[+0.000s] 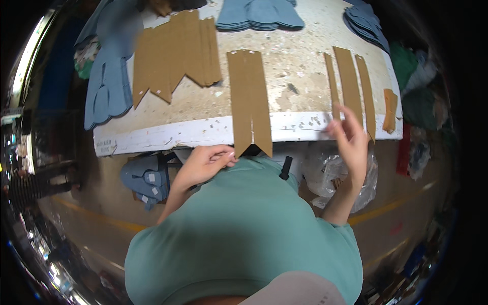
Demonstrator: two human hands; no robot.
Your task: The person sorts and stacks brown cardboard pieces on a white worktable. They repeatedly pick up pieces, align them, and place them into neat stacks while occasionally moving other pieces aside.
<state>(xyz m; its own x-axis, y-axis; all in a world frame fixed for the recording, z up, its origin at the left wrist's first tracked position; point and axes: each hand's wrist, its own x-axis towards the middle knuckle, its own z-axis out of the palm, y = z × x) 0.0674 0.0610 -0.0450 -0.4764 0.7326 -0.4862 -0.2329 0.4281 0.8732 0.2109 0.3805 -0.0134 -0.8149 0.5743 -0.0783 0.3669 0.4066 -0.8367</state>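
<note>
Two long brown strips lie side by side across the table edge, the left brown strip (241,96) and the right brown strip (261,101). Each has a slanted lower end, and small white spots mark their tops. My left hand (206,163) is closed, its thumb and forefinger pinching the lower left tip of the left strip. Over the table's front edge, my right hand (351,145) has its fingers apart and nothing in them. It is nearest to a narrow brown strip (331,81) and a wider brown strip (349,81). Another narrow strip (367,96) lies right of these.
Overlapping brown strips (173,51) fan out on the left of the white table (175,131). Blue-grey cut pieces (259,15) are stacked at the back, with more blue pieces (107,91) at the left. An orange-brown piece (389,109) lies far right. Clear plastic bags (325,175) sit below the edge.
</note>
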